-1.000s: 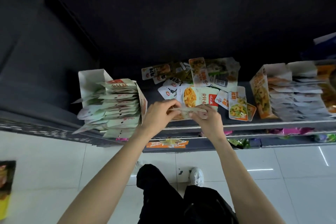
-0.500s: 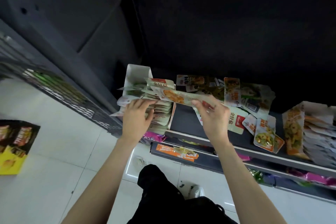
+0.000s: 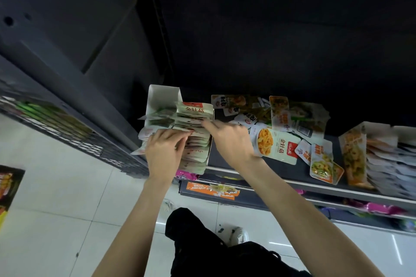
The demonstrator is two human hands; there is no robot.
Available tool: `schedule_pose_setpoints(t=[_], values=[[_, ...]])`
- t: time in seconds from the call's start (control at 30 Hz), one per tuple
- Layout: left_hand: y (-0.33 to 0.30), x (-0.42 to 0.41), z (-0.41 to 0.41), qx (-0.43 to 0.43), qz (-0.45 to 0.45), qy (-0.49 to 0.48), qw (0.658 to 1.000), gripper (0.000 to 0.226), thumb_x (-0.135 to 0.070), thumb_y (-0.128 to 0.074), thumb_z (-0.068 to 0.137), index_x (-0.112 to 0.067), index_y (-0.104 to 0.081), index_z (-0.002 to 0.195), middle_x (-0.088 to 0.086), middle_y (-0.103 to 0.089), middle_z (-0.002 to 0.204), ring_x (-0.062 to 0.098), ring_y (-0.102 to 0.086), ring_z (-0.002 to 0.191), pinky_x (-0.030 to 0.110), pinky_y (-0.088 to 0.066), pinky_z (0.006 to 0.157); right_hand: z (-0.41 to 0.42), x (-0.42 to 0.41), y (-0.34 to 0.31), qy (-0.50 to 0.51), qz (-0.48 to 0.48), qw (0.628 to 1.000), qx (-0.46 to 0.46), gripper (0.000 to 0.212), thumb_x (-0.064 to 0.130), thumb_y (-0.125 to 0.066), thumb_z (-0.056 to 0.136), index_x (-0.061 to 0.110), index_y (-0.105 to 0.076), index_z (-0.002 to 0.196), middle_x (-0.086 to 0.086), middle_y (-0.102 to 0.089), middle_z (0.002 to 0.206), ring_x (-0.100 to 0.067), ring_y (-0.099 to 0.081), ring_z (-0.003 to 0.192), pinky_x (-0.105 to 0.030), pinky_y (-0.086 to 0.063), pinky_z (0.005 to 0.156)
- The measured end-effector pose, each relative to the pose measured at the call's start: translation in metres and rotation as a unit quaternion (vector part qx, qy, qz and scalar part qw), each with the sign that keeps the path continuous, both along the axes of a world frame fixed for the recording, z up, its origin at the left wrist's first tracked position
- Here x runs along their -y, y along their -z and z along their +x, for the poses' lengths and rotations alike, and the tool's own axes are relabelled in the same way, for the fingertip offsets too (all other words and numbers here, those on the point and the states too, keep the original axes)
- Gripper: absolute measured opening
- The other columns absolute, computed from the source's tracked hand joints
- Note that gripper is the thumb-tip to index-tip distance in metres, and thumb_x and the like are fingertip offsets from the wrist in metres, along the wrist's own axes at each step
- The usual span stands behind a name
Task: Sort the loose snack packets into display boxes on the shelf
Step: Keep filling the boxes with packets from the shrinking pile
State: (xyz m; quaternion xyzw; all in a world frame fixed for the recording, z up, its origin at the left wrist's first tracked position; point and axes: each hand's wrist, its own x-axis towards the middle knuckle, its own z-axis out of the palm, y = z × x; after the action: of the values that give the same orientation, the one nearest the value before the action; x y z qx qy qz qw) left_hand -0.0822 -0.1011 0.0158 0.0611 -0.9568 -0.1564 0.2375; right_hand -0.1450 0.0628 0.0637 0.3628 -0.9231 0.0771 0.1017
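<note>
- Snack packets point(image 3: 275, 145) are lying loose in a heap on the middle of the shelf point(image 3: 299, 183), reaching from its dark back towards the front edge; the nearest, a pale one with orange contents printed on it, is sitting just beside the right wrist.
- The left display box point(image 3: 165, 96), a white carton, is standing at the left end of the shelf, its front hanging over the front edge, and is already packed with a row of pale packets on edge.
- The left hand point(image 3: 163, 153) is resting on the near packets in that box, fingers bent over their top edges, seemingly parting or steadying the row.
- The right hand point(image 3: 227, 139) is reaching in from the right, its fingertips point(image 3: 206, 124) meeting the packet tops; they appear to be pinching a thin packet going into the row, though blur is making that hard to confirm.
- A second display box point(image 3: 355, 155), also filled, is standing at the right end of the shelf.
- The packets are looking light, thin and floppy, with slick film faces that will probably slide against each other; the flat sealed edges are likely the best place to pinch.
- Pushing one between crowded neighbours will probably be buckling it unless the row is being held apart.
</note>
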Motion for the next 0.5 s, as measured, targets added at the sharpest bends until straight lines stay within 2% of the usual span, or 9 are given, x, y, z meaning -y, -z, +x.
schedule_pose_setpoints(t=[0.07, 0.1, 0.17, 0.23, 0.3, 0.37, 0.4, 0.47, 0.5], values=[[-0.001, -0.001, -0.001, -0.008, 0.003, 0.003, 1.0, 0.013, -0.018, -0.076, 0.076, -0.024, -0.076, 0.088, -0.002, -0.073, 0.082, 0.022, -0.064, 0.075, 0.033, -0.052, 0.067, 0.002, -0.005, -0.008, 0.004, 0.014, 1.0, -0.021, 0.051, -0.004, -0.082, 0.037, 0.02, -0.07, 0.081, 0.005, -0.06, 0.059, -0.015, -0.056, 0.044, -0.016, -0.022, 0.044], [-0.001, -0.001, -0.001, -0.011, 0.004, 0.005, 1.0, 0.013, -0.017, -0.077, 0.076, -0.024, -0.076, 0.087, -0.002, -0.073, 0.081, 0.022, -0.064, 0.075, 0.033, -0.052, 0.067, 0.002, -0.002, -0.017, 0.009, 0.02, 0.999, -0.027, 0.046, -0.003, -0.082, 0.041, 0.021, -0.071, 0.079, 0.005, -0.061, 0.061, -0.015, -0.058, 0.047, -0.016, -0.026, 0.043], [-0.001, -0.001, 0.0, -0.013, 0.001, 0.006, 1.0, 0.013, -0.016, -0.077, 0.076, -0.024, -0.076, 0.086, -0.003, -0.072, 0.081, 0.022, -0.064, 0.075, 0.033, -0.051, 0.067, 0.001, 0.014, -0.031, -0.007, 0.049, 0.999, -0.008, 0.034, -0.002, -0.075, 0.063, 0.017, -0.07, 0.091, 0.002, -0.066, 0.079, -0.017, -0.065, 0.065, -0.022, -0.037, 0.048], [0.0, 0.001, 0.0, -0.015, -0.007, 0.003, 1.0, 0.013, -0.012, -0.078, 0.073, -0.021, -0.076, 0.083, -0.002, -0.072, 0.078, 0.023, -0.063, 0.073, 0.033, -0.05, 0.067, -0.001, 0.037, -0.033, -0.032, 0.134, 0.989, 0.049, 0.027, -0.001, -0.052, 0.088, 0.012, -0.063, 0.108, -0.003, -0.063, 0.106, -0.022, -0.066, 0.09, -0.029, -0.041, 0.061], [0.0, 0.003, 0.0, -0.013, -0.016, -0.001, 1.0, 0.013, -0.009, -0.08, 0.07, -0.017, -0.075, 0.079, 0.0, -0.071, 0.076, 0.026, -0.063, 0.071, 0.034, -0.049, 0.066, -0.002, 0.055, -0.028, -0.044, 0.157, 0.986, 0.041, 0.028, 0.002, -0.043, 0.093, 0.012, -0.058, 0.114, -0.003, -0.059, 0.117, -0.023, -0.064, 0.099, -0.03, -0.045, 0.067], [0.0, 0.004, 0.0, -0.013, -0.019, -0.004, 1.0, 0.012, -0.009, -0.08, 0.069, -0.016, -0.075, 0.079, 0.001, -0.071, 0.076, 0.027, -0.063, 0.071, 0.034, -0.049, 0.066, -0.004, 0.062, -0.021, -0.043, 0.171, 0.984, 0.018, 0.028, 0.004, -0.047, 0.091, 0.013, -0.054, 0.116, -0.003, -0.057, 0.119, -0.021, -0.066, 0.095, -0.028, -0.048, 0.065], [0.0, 0.004, 0.001, -0.013, -0.019, -0.006, 1.0, 0.012, -0.009, -0.08, 0.07, -0.015, -0.075, 0.079, 0.002, -0.071, 0.077, 0.027, -0.063, 0.071, 0.034, -0.05, 0.066, -0.005, 0.06, -0.017, -0.037, 0.153, 0.987, 0.005, 0.03, 0.004, -0.054, 0.086, 0.012, -0.055, 0.115, -0.003, -0.058, 0.115, -0.021, -0.068, 0.086, -0.028, -0.047, 0.058], [0.002, 0.002, 0.001, -0.017, -0.014, -0.007, 1.0, 0.013, -0.009, -0.08, 0.069, -0.015, -0.076, 0.081, 0.003, -0.072, 0.078, 0.028, -0.064, 0.073, 0.035, -0.051, 0.067, -0.004, 0.052, -0.011, -0.056, 0.065, 0.996, 0.0, 0.041, -0.001, -0.076, 0.062, 0.009, -0.063, 0.1, -0.006, -0.064, 0.097, -0.024, -0.064, 0.054, -0.025, -0.041, 0.04], [0.002, 0.002, 0.001, -0.019, -0.011, -0.007, 1.0, 0.014, -0.009, -0.08, 0.069, -0.014, -0.076, 0.081, 0.004, -0.072, 0.078, 0.028, -0.064, 0.073, 0.034, -0.051, 0.067, -0.003, 0.048, -0.009, -0.076, 0.026, 0.997, -0.01, 0.043, -0.004, -0.081, 0.05, 0.007, -0.067, 0.089, -0.009, -0.065, 0.087, -0.025, -0.059, 0.043, -0.024, -0.039, 0.035]])
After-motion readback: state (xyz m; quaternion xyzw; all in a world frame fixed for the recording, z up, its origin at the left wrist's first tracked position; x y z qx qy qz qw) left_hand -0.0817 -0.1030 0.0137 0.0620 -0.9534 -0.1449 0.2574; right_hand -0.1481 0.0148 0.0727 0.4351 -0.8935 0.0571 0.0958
